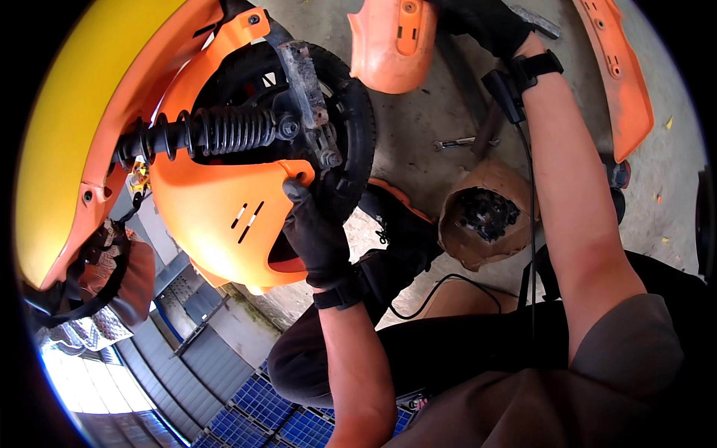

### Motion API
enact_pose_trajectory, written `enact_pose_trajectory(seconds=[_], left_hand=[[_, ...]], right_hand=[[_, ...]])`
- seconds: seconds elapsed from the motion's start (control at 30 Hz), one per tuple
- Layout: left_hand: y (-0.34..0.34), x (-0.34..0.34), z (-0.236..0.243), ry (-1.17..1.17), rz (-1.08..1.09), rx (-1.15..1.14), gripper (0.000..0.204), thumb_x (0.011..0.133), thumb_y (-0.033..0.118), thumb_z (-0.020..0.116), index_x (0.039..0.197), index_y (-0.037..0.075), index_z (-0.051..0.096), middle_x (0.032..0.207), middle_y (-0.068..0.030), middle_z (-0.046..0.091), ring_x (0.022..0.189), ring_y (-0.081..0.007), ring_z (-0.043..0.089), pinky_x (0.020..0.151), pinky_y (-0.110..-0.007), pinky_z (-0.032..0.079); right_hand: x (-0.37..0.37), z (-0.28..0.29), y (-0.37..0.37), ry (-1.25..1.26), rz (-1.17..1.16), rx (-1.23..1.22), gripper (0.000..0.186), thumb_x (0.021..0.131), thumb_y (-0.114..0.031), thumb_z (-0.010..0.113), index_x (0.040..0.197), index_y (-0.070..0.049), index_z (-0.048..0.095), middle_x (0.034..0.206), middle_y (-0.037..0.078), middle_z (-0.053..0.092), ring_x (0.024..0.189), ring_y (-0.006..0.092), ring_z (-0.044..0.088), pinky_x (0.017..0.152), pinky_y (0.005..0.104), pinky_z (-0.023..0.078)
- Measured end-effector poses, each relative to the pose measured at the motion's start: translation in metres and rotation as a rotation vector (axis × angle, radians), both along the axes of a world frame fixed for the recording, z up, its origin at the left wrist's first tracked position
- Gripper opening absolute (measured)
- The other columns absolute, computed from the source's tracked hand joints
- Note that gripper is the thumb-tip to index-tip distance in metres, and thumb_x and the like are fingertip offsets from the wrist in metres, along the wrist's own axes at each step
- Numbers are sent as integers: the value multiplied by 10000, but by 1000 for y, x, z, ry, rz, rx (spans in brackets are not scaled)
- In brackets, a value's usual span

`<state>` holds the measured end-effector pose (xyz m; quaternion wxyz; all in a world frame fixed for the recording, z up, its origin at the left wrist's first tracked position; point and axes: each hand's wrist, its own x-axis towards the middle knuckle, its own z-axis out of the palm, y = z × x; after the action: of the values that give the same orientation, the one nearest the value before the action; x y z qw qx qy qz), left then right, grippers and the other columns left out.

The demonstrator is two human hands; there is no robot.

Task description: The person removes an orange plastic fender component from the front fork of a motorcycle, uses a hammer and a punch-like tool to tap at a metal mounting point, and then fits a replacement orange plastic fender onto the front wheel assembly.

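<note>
My left hand (317,237), in a dark glove, grips the edge of a large orange mudguard (216,198) around a black-tyred wheel (358,127). Its thumb lies near the mounting hole in the mudguard's corner tab, and the other fingers are mostly hidden. A coil-spring shock absorber (224,133) runs above the mudguard to a worn metal bracket (301,82) at the wheel. At the top edge, my right hand (485,26), also gloved, reaches to a smaller curved orange cover (394,48) with slots and a hole. Its fingers close at the cover's upper right edge, partly out of frame.
A torn cardboard box (478,250) holding small dark parts stands by my legs. A wrench (455,143) lies on the concrete floor beyond it. Another long orange panel (624,82) is at the far right. A black cable (532,194) hangs from my right wrist.
</note>
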<state>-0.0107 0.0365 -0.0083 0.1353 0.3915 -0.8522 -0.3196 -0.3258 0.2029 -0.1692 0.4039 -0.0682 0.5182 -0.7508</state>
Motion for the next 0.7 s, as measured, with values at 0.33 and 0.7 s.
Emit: enact_pose_trajectory(seconds=[0.33,0.7], left_hand=[[-5,2,2,-207,-312,-387,285,1015,78,550,1279,-23,586,1027,-191,750,938,-408,718,819,-463,574],[15,-11,3,114,130,235,369,1081,273,502,1236,-33,639,1110,-124,721,1006,-211,701,876,-352,583]], right_hand=[[24,-26,-27,36,-80,40,477,847,-401,819,1122,-18,743,942,68,748,815,179,692,714,350,557],[29,-26,-34,-66,-47,-97,503,862,-339,809,1238,-26,694,1094,87,742,937,199,700,810,376,574]])
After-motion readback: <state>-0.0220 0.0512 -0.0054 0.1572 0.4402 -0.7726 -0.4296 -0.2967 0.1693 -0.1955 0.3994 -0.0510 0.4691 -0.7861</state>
